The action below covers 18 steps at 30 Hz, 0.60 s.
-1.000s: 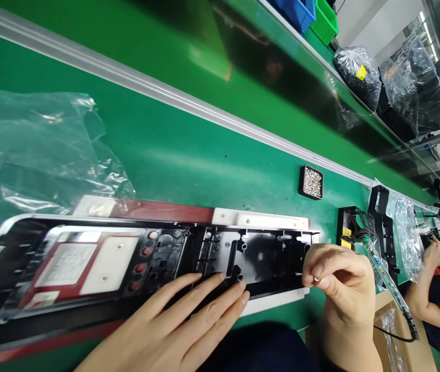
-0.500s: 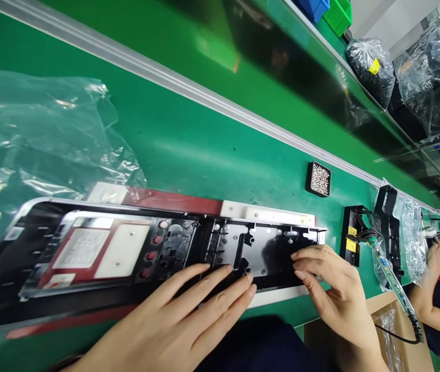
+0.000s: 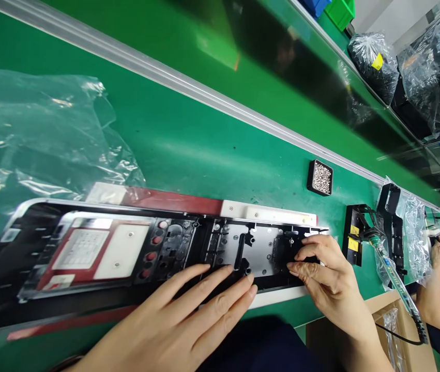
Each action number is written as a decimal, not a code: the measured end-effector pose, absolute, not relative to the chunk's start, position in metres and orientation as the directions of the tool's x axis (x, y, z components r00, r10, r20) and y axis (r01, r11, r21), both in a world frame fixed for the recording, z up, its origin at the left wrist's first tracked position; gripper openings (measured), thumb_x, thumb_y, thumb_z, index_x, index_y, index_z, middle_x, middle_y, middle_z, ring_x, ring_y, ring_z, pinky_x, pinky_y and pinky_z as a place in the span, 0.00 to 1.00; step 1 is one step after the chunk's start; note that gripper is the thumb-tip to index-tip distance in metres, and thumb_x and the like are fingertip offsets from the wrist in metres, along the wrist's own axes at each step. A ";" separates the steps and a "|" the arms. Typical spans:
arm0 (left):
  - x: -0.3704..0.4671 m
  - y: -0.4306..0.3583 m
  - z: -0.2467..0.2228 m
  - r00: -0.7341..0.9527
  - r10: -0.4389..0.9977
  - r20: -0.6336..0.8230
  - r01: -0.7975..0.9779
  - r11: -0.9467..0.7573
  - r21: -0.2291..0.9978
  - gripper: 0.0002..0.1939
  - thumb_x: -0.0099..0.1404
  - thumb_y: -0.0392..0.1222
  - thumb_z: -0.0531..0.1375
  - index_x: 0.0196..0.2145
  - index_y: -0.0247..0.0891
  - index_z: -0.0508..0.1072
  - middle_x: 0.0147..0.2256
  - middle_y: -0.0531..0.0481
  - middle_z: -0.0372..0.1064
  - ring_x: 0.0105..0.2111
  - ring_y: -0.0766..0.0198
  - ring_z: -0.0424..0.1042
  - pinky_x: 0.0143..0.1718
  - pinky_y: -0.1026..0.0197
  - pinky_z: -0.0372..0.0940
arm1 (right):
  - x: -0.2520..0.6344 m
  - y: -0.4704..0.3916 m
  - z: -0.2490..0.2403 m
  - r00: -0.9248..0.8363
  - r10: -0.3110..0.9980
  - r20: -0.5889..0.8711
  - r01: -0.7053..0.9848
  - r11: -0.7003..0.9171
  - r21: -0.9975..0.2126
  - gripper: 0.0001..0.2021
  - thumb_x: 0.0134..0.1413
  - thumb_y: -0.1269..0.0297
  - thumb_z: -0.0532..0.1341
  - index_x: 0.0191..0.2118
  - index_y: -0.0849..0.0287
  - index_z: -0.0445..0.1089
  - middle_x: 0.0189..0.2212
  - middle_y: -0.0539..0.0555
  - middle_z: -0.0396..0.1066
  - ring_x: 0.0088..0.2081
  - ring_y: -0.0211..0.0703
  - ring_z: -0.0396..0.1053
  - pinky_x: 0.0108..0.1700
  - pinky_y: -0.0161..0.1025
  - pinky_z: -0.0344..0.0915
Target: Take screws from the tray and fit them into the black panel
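In the head view, our left hand (image 3: 184,323) lies open on the black housing (image 3: 200,245), along the front edge of the desk (image 3: 188,160). Our right hand (image 3: 328,274) has lowered to the housing; whether it grips something, we cannot tell.

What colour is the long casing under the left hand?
The casing is mostly black, clearest in the head view.
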<state>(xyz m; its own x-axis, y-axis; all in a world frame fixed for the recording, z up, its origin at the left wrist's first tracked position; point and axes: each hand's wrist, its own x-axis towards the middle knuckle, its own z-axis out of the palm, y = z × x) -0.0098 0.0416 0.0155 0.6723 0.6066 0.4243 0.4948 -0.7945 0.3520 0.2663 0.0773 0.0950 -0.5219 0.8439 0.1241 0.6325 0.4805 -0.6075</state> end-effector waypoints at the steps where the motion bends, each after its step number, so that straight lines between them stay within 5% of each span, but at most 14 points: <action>1: -0.010 0.041 0.016 0.670 0.610 0.422 0.499 -0.792 0.353 0.21 0.73 0.39 0.50 0.61 0.42 0.67 0.65 0.58 0.61 0.60 0.56 0.62 0.73 0.47 0.36 | 0.266 0.078 0.096 -0.530 0.839 0.123 0.638 0.490 -0.594 0.11 0.65 0.83 0.59 0.46 0.62 0.71 0.42 0.54 0.65 0.53 0.47 0.59 0.53 0.46 0.59; 9: -0.011 0.040 0.013 0.672 0.607 0.424 0.504 -0.795 0.339 0.21 0.74 0.41 0.49 0.62 0.43 0.67 0.64 0.58 0.62 0.59 0.56 0.63 0.73 0.47 0.36 | 0.280 0.064 0.097 -0.425 0.883 0.201 0.632 0.449 -0.632 0.12 0.66 0.76 0.65 0.52 0.59 0.72 0.44 0.56 0.67 0.51 0.46 0.63 0.54 0.43 0.63; 12: -0.009 0.041 0.011 0.654 0.619 0.433 0.513 -0.785 0.348 0.21 0.73 0.41 0.51 0.61 0.45 0.68 0.64 0.58 0.62 0.59 0.56 0.64 0.73 0.47 0.38 | 0.306 0.045 0.078 0.016 0.955 0.298 0.663 0.213 -0.718 0.06 0.65 0.68 0.68 0.47 0.58 0.75 0.41 0.55 0.68 0.43 0.42 0.67 0.44 0.36 0.67; 15: -0.007 0.042 0.010 0.600 0.646 0.471 0.521 -0.763 0.383 0.22 0.71 0.40 0.52 0.62 0.43 0.67 0.62 0.57 0.66 0.58 0.57 0.65 0.73 0.50 0.40 | 0.339 0.032 0.047 0.568 0.806 0.165 0.328 -0.038 -0.944 0.16 0.59 0.55 0.72 0.41 0.62 0.72 0.30 0.53 0.63 0.28 0.35 0.61 0.27 0.28 0.61; 18: -0.006 0.041 0.009 0.550 0.664 0.506 0.508 -0.747 0.428 0.24 0.70 0.41 0.53 0.62 0.43 0.66 0.61 0.57 0.67 0.58 0.59 0.66 0.72 0.53 0.44 | 0.373 0.030 0.022 0.615 0.778 0.128 0.289 -0.072 -0.955 0.23 0.63 0.45 0.67 0.37 0.62 0.63 0.26 0.50 0.53 0.24 0.33 0.52 0.23 0.28 0.56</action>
<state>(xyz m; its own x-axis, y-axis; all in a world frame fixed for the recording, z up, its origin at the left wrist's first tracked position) -0.0059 0.0415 0.0091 0.5504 0.6639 0.5063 0.5077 -0.7475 0.4284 0.3726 0.0297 0.0218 0.6154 0.7778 0.1276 0.2885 -0.0717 -0.9548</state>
